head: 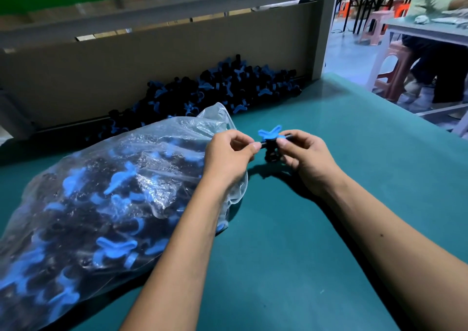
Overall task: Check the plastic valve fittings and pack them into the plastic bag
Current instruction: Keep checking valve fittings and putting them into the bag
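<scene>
While the left hand (229,151) and right hand (301,153) pinch opposite ends of one valve fitting (271,142), seemingly for inspection, the plastic bag (106,191) gapes just left.

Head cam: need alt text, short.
Two bare hands, left hand and right hand, pinch one black valve fitting with a blue handle above a green table. A clear plastic bag full of fittings lies left; a loose pile of fittings sits behind.

A single head-worn wide-angle view looks forward and down from close above the teal-green tabletop (316,229), facing the far brown cardboard wall (152,77); the forearms enter from the near edge.
</scene>
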`<state>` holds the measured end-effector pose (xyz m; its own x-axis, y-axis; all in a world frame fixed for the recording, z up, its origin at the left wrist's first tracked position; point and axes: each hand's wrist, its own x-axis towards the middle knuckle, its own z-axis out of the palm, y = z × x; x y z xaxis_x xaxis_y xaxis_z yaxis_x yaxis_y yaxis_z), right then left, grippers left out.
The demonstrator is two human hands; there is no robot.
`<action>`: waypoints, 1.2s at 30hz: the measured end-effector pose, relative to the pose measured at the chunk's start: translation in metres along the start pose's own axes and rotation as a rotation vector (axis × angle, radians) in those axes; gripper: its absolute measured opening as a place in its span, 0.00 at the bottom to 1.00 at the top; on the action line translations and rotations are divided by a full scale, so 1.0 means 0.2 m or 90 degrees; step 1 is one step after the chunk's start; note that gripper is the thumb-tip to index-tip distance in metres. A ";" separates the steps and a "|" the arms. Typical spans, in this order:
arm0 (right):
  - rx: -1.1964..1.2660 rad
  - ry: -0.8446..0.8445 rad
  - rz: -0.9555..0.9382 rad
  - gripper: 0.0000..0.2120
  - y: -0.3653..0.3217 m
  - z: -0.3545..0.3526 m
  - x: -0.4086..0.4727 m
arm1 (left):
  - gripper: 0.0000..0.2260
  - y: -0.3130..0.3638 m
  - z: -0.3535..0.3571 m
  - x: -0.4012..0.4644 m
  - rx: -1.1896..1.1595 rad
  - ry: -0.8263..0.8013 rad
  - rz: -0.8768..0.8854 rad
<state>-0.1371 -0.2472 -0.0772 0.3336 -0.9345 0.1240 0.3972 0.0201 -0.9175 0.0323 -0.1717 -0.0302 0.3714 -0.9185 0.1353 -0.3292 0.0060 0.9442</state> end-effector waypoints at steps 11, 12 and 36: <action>-0.376 0.005 -0.183 0.17 0.06 0.08 -0.02 | 0.10 0.07 0.05 -0.03 0.000 0.152 -0.010; -0.400 0.013 -0.205 0.16 0.05 0.07 -0.02 | 0.10 0.08 0.06 -0.03 0.006 0.142 -0.009; -0.267 -0.047 -0.083 0.08 -0.05 0.24 -0.08 | 0.13 0.31 -0.02 -0.15 0.185 0.197 0.241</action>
<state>-0.1054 -0.2159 -0.0522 0.3700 -0.8913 0.2619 0.0640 -0.2568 -0.9644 0.0052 -0.1425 0.0262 0.4041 -0.7148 0.5708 -0.6980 0.1624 0.6975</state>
